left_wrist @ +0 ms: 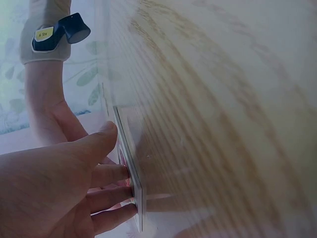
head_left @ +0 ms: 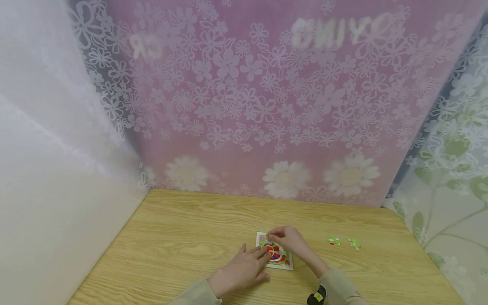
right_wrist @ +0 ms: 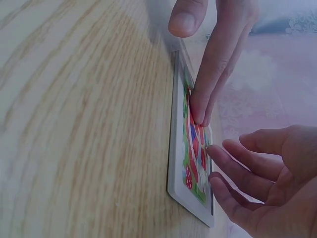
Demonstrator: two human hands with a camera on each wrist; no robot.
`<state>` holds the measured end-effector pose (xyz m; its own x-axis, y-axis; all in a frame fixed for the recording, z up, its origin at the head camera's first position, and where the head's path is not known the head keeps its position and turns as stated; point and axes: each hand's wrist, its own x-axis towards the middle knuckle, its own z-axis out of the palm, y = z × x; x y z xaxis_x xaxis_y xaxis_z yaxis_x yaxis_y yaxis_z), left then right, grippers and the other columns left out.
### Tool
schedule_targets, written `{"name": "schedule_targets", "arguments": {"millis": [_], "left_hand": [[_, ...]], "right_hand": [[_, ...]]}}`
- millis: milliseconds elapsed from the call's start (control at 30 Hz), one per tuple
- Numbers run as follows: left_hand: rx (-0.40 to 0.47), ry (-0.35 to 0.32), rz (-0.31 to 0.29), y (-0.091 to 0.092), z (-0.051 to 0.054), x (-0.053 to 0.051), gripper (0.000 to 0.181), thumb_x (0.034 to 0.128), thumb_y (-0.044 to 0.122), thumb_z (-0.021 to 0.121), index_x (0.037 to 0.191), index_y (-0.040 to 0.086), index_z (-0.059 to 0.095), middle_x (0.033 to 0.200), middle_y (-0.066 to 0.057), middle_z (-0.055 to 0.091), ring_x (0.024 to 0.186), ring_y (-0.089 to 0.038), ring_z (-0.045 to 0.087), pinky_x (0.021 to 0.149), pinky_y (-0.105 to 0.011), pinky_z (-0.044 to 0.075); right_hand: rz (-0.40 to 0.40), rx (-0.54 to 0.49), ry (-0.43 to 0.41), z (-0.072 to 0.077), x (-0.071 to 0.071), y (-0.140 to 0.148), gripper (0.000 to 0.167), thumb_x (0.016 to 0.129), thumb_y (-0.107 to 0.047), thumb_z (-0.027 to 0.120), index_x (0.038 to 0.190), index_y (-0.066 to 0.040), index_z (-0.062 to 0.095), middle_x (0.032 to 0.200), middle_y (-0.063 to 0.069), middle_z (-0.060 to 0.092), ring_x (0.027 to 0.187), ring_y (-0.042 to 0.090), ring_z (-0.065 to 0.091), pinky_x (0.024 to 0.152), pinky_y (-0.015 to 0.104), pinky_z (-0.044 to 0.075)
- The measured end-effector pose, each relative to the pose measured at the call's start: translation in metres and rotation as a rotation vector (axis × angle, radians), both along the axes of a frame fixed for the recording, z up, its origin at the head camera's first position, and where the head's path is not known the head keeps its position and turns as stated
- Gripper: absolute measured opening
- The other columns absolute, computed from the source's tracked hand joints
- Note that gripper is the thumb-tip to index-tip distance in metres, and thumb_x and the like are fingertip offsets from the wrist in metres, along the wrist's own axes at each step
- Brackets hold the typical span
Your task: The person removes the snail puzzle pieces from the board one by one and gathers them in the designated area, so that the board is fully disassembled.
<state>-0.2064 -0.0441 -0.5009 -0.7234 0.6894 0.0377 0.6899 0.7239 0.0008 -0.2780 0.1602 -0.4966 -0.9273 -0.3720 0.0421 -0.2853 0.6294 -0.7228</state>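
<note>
A small jigsaw puzzle [head_left: 286, 267] with a white frame lies flat on the table, showing a red and blue picture on green. My left hand [head_left: 242, 269] rests its nearly straight fingers on the picture; in the left wrist view its fingertips [left_wrist: 130, 209] touch the board. At the puzzle's far edge is my right hand [head_left: 291, 241], fingers lightly bent. The right wrist view shows the right hand [right_wrist: 267, 183] with fingertips against the board and nothing visibly held. Two loose green puzzle pieces, one piece [head_left: 334, 241] and another piece [head_left: 354, 243], lie to the right.
The wood-grain table [head_left: 183, 224] extends around the puzzle. A pink floral curtain [head_left: 248, 106] hangs behind it, with pale cloth [head_left: 57, 169] on the left and a leaf-patterned curtain [head_left: 457, 178] on the right. A black device [head_left: 317, 295] is strapped at the right wrist.
</note>
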Motion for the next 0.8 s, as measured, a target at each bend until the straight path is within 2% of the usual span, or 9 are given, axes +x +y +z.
{"name": "schedule_targets", "arguments": {"millis": [267, 567, 800], "left_hand": [[0.011, -0.003, -0.018, -0.0008, -0.0018, -0.0013, 0.062, 0.1008, 0.054, 0.051, 0.147, 0.014, 0.054, 0.154, -0.006, 0.048, 0.138, -0.024, 0.051, 0.104, -0.059, 0.046], [0.023, -0.009, -0.016, -0.0003, -0.0004, -0.0003, 0.061, 0.0999, 0.055, 0.053, 0.146, 0.015, 0.055, 0.152, -0.006, 0.050, 0.136, -0.022, 0.052, 0.104, -0.060, 0.046], [0.014, -0.007, -0.018, -0.0001, 0.0013, 0.0000, 0.061, 0.0995, 0.054, 0.053, 0.146, 0.015, 0.055, 0.152, -0.007, 0.050, 0.136, -0.022, 0.052, 0.103, -0.060, 0.047]], "right_hand": [[0.032, 0.015, 0.032, -0.0025, -0.0004, -0.0012, 0.022, 0.099, -0.023, 0.067, 0.110, -0.007, 0.077, 0.104, 0.008, 0.077, 0.095, 0.027, 0.072, 0.079, 0.044, 0.059], [-0.004, 0.023, 0.015, -0.0032, -0.0004, -0.0053, 0.024, 0.099, -0.020, 0.067, 0.115, -0.005, 0.075, 0.109, 0.010, 0.076, 0.098, 0.028, 0.071, 0.084, 0.047, 0.057], [-0.007, 0.055, -0.018, -0.0034, -0.0013, -0.0084, 0.026, 0.098, -0.018, 0.067, 0.119, -0.003, 0.074, 0.107, 0.010, 0.075, 0.090, 0.022, 0.068, 0.072, 0.036, 0.057]]}}
